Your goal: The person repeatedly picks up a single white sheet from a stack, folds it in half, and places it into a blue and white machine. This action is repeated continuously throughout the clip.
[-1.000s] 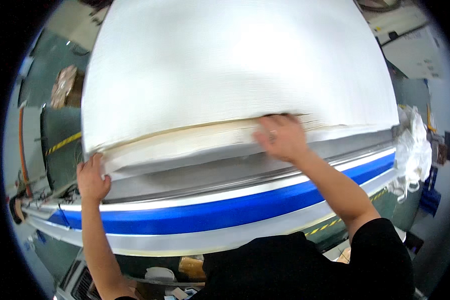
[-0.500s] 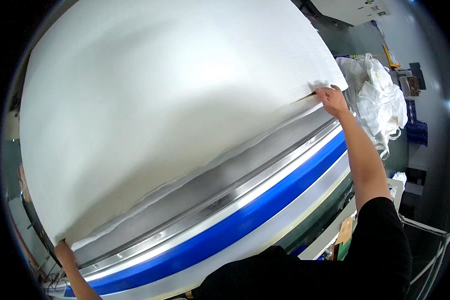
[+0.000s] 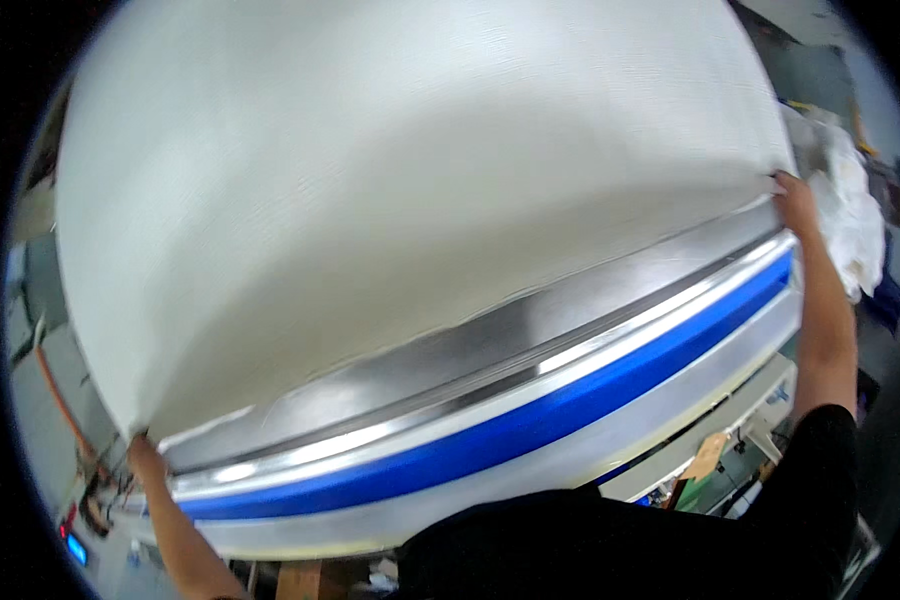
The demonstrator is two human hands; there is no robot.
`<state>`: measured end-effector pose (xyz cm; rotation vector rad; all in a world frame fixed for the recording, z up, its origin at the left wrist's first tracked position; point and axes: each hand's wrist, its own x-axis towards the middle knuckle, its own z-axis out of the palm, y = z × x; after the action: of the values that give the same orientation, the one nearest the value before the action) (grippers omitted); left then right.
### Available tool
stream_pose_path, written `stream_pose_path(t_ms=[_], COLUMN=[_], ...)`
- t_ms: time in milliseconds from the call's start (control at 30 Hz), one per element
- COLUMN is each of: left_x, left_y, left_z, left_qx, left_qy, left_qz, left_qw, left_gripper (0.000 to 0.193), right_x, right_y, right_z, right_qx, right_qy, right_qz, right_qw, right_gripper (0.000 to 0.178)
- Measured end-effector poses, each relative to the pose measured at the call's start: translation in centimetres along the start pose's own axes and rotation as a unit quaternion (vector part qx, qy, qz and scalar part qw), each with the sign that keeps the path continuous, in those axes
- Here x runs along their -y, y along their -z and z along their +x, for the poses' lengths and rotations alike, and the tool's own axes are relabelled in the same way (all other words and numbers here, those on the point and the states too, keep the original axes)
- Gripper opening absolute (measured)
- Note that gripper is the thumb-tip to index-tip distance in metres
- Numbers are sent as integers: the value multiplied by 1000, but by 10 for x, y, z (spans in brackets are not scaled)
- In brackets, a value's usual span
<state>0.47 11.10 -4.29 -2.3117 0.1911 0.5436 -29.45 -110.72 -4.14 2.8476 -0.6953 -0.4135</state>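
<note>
A large white sheet of cloth, finely creased, spreads over a broad flat surface and fills most of the view. My left hand is closed on the sheet's near left corner. At the near right corner, my right hand pinches the same sheet, with its arm stretched far out. Between my hands the cloth's near edge runs slightly wavy. In front of that edge a strip of grey metal surface lies bare. My fingertips are partly hidden by the cloth and small in the view.
A shiny metal rail, a blue band and a pale front panel border the near side. Crumpled white bags sit at the right. An orange hose and a small lit display are at the left.
The view has turned, so the near edge slopes less. The sheet's near edge looks straighter and flatter between my hands. Both hands still hold their corners.
</note>
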Motion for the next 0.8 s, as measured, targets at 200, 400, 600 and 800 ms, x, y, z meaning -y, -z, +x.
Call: stream_pose_path(t_ms=[200, 400, 600, 800], left_x=[-42, 27, 36, -27], left_y=[106, 125, 69, 29], left_z=[-33, -78, -130, -159], left_qx=[19, -7, 70, 272], left_qy=[13, -4, -103, -174], left_qz=[-47, -90, -27, 96], left_qw=[999, 996, 992, 942], left_gripper=[40, 37, 37, 33], right_x=[-38, -127, -140, -98], right_y=[54, 91, 76, 28], right_z=[-2, -29, -88, -145], right_qx=[49, 29, 142, 228], right_qy=[27, 45, 52, 124], right_qz=[-27, -19, -12, -124], right_qw=[998, 998, 988, 958], right_gripper=[41, 44, 47, 36])
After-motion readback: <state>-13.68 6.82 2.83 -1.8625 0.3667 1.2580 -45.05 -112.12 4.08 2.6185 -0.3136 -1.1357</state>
